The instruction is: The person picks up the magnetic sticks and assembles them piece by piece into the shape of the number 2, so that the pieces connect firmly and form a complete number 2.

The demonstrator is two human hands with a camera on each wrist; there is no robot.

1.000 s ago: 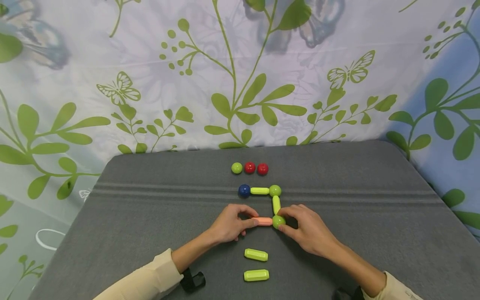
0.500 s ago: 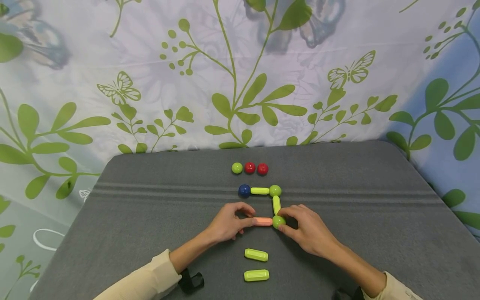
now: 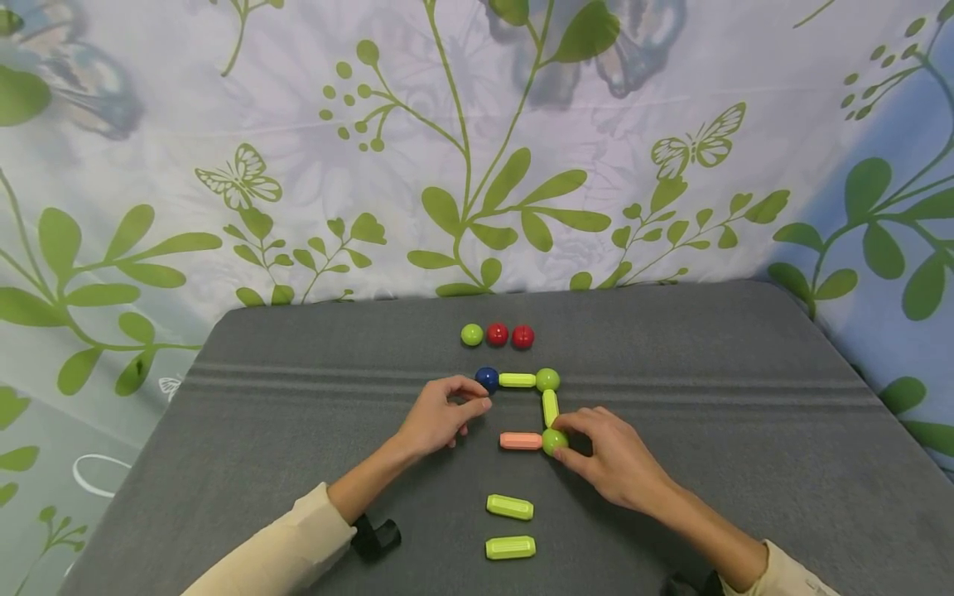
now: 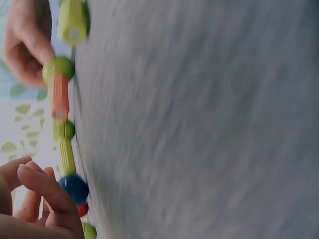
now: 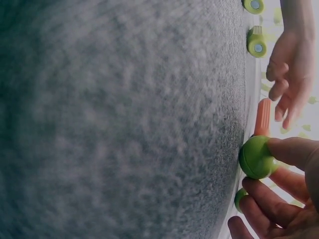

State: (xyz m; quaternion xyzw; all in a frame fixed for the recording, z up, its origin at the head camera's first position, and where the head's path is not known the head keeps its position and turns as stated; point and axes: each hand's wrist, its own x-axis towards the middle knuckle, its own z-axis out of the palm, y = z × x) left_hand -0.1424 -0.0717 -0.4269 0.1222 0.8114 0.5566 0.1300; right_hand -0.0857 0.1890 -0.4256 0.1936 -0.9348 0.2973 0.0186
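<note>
On the grey cloth lies a joined chain of balls and rods. It runs from a blue ball (image 3: 487, 380) along a yellow-green rod (image 3: 517, 381) to a green ball (image 3: 547, 380). A second yellow-green rod (image 3: 550, 408) leads down to the near green ball (image 5: 256, 157), which my right hand (image 3: 614, 458) pinches between thumb and fingers. From that ball an orange rod (image 3: 520, 440) points left, its outer end bare. My left hand (image 3: 440, 418) holds nothing; its loosely bent fingers hover just in front of the blue ball, and contact cannot be told.
Behind the chain sit a loose green ball (image 3: 472, 334) and two red balls, a left one (image 3: 497, 334) and a right one (image 3: 523, 337). Nearer me lie two yellow-green rods, an upper (image 3: 510, 507) and a lower (image 3: 510, 547). A patterned curtain (image 3: 477, 149) hangs behind the table.
My left hand has let go of the orange rod and moved up and left toward the blue ball. The right hand keeps its pinch on the near green ball.
</note>
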